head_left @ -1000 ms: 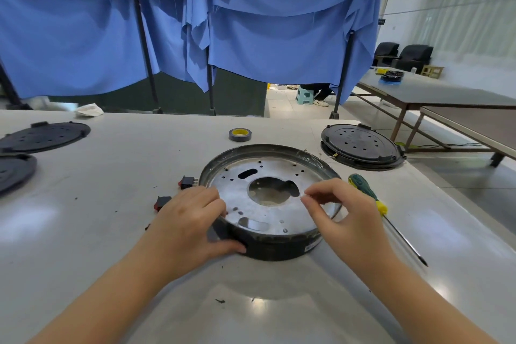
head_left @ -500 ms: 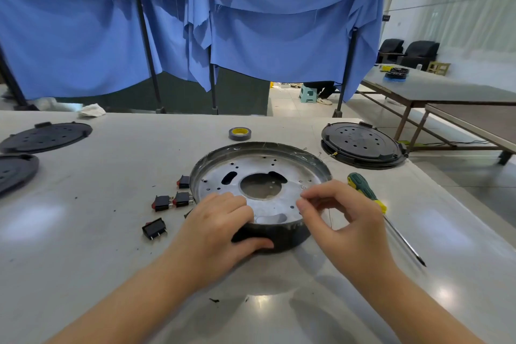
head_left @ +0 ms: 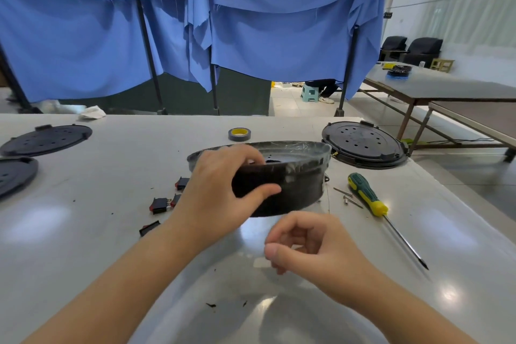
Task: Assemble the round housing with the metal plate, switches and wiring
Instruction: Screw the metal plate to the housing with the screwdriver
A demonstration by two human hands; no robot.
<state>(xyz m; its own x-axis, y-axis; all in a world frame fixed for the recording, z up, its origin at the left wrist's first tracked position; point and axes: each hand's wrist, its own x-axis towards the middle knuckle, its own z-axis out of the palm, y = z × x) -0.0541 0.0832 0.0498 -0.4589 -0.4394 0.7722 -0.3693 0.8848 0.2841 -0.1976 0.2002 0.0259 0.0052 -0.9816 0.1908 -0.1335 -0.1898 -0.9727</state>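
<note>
Head camera is looking down at a shiny white table [head_left: 83, 232]. The left hand [head_left: 215, 193] is gripping the round black housing [head_left: 293, 179] by its near wall, with the thumb pressing on the outside and the other fingers curling over the rim to the inside. The housing is tipping up, with its near side off the table and its open top facing away from the camera. Inside it, a bit of the metal plate [head_left: 275, 158] with holes is showing past the rim. The right hand [head_left: 310, 243] is hovering just in front of the housing, not touching it, with its fingers curling in and the thumb tip lying close to the fingertips; I cannot tell if it is pinching something small. Some little black and red switches [head_left: 160, 205] are lying on the table to the left of the housing, near the left wrist. A green and yellow screwdriver [head_left: 368, 195] is lying to the right, with a few small screws [head_left: 346, 195] just beside its handle. A roll of tape [head_left: 239, 134] is sitting behind the housing. A round black lid [head_left: 363, 142] is lying at the back right, and two more black lids [head_left: 46, 138] are lying at the far left. Blue cloth [head_left: 251, 22] is hanging behind the table.
</note>
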